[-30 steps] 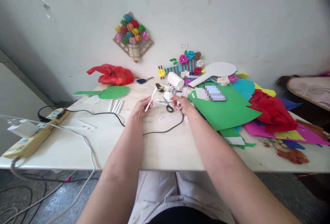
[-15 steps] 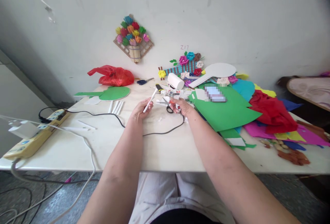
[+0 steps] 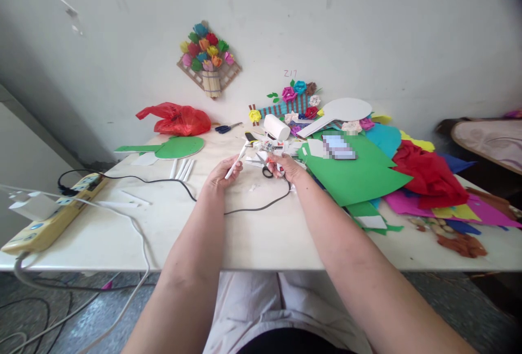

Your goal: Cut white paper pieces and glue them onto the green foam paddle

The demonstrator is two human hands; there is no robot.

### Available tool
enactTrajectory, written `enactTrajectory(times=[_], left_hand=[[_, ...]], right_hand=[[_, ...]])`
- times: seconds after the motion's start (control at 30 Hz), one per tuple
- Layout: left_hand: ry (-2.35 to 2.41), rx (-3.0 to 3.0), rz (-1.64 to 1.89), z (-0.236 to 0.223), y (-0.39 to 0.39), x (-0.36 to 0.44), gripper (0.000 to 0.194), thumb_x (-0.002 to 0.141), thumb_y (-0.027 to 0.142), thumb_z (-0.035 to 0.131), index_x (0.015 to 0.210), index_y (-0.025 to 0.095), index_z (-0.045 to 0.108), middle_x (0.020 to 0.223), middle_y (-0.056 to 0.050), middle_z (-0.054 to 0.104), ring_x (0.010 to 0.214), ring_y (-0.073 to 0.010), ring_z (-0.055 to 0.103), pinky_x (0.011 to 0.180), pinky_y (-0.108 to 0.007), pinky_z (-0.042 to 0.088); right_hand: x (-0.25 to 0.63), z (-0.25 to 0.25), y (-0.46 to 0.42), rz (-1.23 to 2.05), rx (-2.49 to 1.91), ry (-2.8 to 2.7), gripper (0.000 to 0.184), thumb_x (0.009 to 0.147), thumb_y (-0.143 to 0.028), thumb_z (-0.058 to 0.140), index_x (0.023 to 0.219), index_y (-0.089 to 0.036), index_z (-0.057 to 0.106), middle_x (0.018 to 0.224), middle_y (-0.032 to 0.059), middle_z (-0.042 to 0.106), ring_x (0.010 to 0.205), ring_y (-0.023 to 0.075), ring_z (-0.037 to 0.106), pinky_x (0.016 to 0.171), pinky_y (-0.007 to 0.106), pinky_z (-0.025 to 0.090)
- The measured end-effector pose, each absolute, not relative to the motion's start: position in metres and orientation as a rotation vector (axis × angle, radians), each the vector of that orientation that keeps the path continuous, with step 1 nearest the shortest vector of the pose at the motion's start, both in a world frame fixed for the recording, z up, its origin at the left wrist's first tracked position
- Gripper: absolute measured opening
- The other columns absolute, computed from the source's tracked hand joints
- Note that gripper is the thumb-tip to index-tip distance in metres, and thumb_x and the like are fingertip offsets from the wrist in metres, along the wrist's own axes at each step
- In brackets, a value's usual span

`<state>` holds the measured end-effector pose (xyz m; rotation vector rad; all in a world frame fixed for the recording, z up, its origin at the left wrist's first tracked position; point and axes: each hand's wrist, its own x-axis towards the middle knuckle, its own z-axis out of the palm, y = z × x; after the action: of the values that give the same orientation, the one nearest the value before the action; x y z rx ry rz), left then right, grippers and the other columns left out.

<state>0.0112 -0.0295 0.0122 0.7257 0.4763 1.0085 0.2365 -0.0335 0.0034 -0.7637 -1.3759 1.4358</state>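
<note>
My left hand (image 3: 223, 173) is closed around a slim white paper tube (image 3: 236, 162), held tilted with its upper end pointing away from me. My right hand (image 3: 289, 167) is closed on a white glue gun (image 3: 279, 167) with orange and red parts, partly hidden by my fingers. A black cord (image 3: 261, 208) runs to it across the table. Scissors (image 3: 266, 171) with black handles lie right beside the glue gun. Left of my left hand, several white paper tubes (image 3: 185, 170) lie side by side.
A yellow power strip (image 3: 49, 215) with cords stands at the left. Green sheets (image 3: 354, 177), a phone (image 3: 339, 147) and red crepe paper (image 3: 428, 174) pile up at the right. Behind are a red plastic bag (image 3: 179, 119), dark-handled scissors (image 3: 225, 128) and a white roll (image 3: 276, 126).
The view has shifted very slightly. Both hands stay nearly in place, still holding the paper tube and the glue gun.
</note>
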Motion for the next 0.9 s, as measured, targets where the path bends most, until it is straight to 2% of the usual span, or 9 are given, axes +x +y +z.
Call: enactTrajectory(times=[0.3,0.63,0.9], left_hand=[[0.521,0.672,0.965,0.016,-0.035,0.013,0.023,0.078,-0.001,0.044,0.093,0.009,0.058,0.055,0.0,0.046,0.044,-0.0044,0.044,0.035,-0.008,0.037],[0.507,0.727,1.142,0.009,-0.025,0.011,0.017,0.078,0.003,0.052,0.091,0.009,0.061,0.062,-0.002,0.053,0.052,-0.0053,0.054,0.047,-0.011,0.047],[0.625,0.736,1.325,0.004,-0.017,0.015,0.008,0.075,0.005,0.058,0.081,0.01,0.061,0.063,-0.003,0.06,0.053,-0.0072,0.058,0.053,-0.015,0.05]], right_hand=[[0.237,0.003,-0.033,1.416,-0.76,-1.323,0.035,0.067,-0.048,0.065,0.069,-0.014,0.058,0.046,-0.0022,0.057,0.028,0.0057,0.037,0.03,0.021,0.031],[0.236,0.008,-0.035,1.319,-0.853,-1.219,0.035,0.066,-0.049,0.064,0.07,-0.015,0.058,0.045,-0.0029,0.055,0.029,0.0059,0.037,0.032,0.021,0.029],[0.231,0.015,-0.042,1.313,-0.921,-1.544,0.036,0.064,-0.046,0.067,0.067,-0.011,0.06,0.047,0.001,0.059,0.029,0.0058,0.04,0.033,0.021,0.028]])
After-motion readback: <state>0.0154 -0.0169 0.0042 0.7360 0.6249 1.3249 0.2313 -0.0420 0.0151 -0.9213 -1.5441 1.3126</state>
